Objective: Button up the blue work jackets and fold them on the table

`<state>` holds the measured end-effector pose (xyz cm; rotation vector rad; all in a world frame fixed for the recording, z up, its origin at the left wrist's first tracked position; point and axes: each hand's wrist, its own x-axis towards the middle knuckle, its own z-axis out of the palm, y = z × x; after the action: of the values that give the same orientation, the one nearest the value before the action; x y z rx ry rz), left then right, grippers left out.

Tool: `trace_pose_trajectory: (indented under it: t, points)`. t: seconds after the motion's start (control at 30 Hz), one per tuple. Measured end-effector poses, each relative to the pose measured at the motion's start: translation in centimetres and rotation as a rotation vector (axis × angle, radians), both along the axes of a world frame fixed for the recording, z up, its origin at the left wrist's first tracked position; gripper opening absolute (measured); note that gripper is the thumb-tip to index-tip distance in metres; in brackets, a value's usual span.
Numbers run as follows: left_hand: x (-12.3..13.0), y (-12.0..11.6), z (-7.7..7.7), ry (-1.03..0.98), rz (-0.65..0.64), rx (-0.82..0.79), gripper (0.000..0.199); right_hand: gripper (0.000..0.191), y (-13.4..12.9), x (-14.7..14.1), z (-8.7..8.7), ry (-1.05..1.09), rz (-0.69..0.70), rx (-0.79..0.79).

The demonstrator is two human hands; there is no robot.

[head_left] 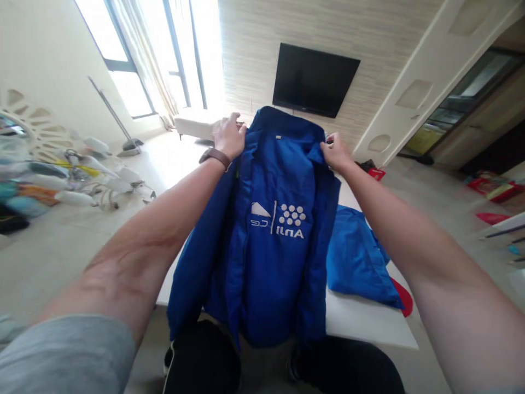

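Note:
A dark blue jacket (279, 284) hangs open between my hands, its inside facing me, with a white logo showing reversed through the back. My left hand (230, 135), with a brown watch on the wrist, grips the jacket near the left end of the collar. At the right end of the collar, my right hand (335, 151) pinches the fabric. The lower part of the jacket hangs down by my knees. A folded blue garment (359, 257) lies on the white table (369, 323), to the right of the jacket.
Something red (404, 297) sticks out beside the folded garment. A television (315, 79) hangs on the far wall. A white bench (194, 125) stands by the windows. Assorted items (94, 180) clutter the left, and red bags (494, 186) lie at the right.

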<state>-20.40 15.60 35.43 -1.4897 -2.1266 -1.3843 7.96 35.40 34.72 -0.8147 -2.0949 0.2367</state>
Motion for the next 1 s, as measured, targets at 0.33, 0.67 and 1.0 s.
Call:
trace_pose_trajectory:
  t: [0.33, 0.67, 1.0]
  points:
    - [11.4, -15.6, -36.1, -0.291, -0.12, -1.065, 0.095, 0.067, -18.8, 13.0, -35.3, -0.736, -0.112, -0.8]
    - [10.7, -20.7, -39.5, -0.21, -0.004, -1.014, 0.025, 0.026, -25.0, 16.6, -39.9, -0.788, -0.155, -0.661]
    - [4.0, -25.3, -36.2, -0.509, -0.076, -0.698, 0.027, 0.046, -30.7, 17.5, -38.9, -0.838, 0.128, -0.473]
